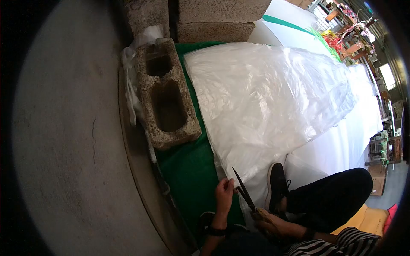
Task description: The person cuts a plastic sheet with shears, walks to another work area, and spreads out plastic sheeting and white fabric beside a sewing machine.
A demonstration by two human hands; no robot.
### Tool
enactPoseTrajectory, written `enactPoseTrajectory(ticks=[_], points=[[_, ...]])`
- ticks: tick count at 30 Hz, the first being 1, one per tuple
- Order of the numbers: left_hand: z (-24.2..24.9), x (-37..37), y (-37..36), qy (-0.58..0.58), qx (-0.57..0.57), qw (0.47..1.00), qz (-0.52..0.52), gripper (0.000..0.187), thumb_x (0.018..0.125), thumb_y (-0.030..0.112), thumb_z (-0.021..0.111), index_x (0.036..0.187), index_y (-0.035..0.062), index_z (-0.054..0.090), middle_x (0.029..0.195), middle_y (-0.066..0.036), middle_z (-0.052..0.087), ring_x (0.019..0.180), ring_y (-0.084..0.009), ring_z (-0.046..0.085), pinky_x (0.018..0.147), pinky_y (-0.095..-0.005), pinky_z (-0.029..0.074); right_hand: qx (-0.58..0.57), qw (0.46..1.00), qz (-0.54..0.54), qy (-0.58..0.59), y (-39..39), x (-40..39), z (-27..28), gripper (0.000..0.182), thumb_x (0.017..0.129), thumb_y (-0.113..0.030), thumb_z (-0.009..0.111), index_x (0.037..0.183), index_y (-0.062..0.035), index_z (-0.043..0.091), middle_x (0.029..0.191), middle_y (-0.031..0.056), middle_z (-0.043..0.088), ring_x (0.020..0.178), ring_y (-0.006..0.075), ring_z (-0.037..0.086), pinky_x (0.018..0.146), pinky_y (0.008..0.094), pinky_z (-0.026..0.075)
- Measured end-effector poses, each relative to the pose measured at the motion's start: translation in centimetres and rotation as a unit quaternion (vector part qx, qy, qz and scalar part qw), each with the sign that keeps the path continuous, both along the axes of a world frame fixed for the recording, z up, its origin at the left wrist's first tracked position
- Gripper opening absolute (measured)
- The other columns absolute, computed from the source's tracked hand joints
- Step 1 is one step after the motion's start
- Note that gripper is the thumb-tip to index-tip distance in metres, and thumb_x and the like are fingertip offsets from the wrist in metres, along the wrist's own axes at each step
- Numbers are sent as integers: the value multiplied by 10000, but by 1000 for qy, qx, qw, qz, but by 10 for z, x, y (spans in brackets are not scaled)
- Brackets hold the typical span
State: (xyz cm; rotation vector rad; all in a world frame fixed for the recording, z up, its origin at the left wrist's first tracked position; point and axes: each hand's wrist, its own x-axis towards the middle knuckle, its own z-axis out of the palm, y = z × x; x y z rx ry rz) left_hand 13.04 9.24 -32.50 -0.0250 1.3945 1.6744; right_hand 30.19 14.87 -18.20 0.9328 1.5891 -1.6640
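My right hand (pixel 268 222) is closed around the handles of a pair of scissors (pixel 244 190). Their long dark blades stand apart and point up and to the left, beside the lower corner of a clear plastic sheet (pixel 273 94). Just left of the blades, my left hand (pixel 224 195) pinches the edge of this sheet between thumb and fingers. The sheet is wrinkled and spreads over white material (pixel 331 149). Part of the scissors' handles is hidden inside my right hand.
A hollow concrete block (pixel 145 98) rests on green cloth (pixel 188 183) to the left. More blocks (pixel 218 32) stand at the top, beside a grey wall (pixel 68 128). My shoe (pixel 276 183) presses near the sheet. Cluttered racks (pixel 354 47) and a cardboard box (pixel 377 178) are at right.
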Motion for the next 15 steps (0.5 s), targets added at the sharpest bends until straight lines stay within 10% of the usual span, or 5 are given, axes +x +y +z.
enactPoseTrajectory(ticks=[5, 15], points=[[2, -2, -4, 19, 16, 1000, -4, 254, 946, 188, 540, 750, 35, 485, 633, 32, 401, 565, -35, 441, 494, -231, 473, 101, 988, 62, 98, -6, 10, -23, 489, 947, -220, 449, 1338, 30, 293, 1288, 235, 431, 1200, 333, 437, 1013, 370, 333], [9, -5, -3, 59, 29, 996, -54, 234, 965, 182, 494, 782, 37, 468, 674, 14, 426, 594, -59, 485, 539, -257, 513, 52, 994, -64, -65, -15, -5, -21, 493, 929, -236, 494, 1306, 0, 282, 1162, 233, 526, 1050, 329, 543, 898, 375, 408]])
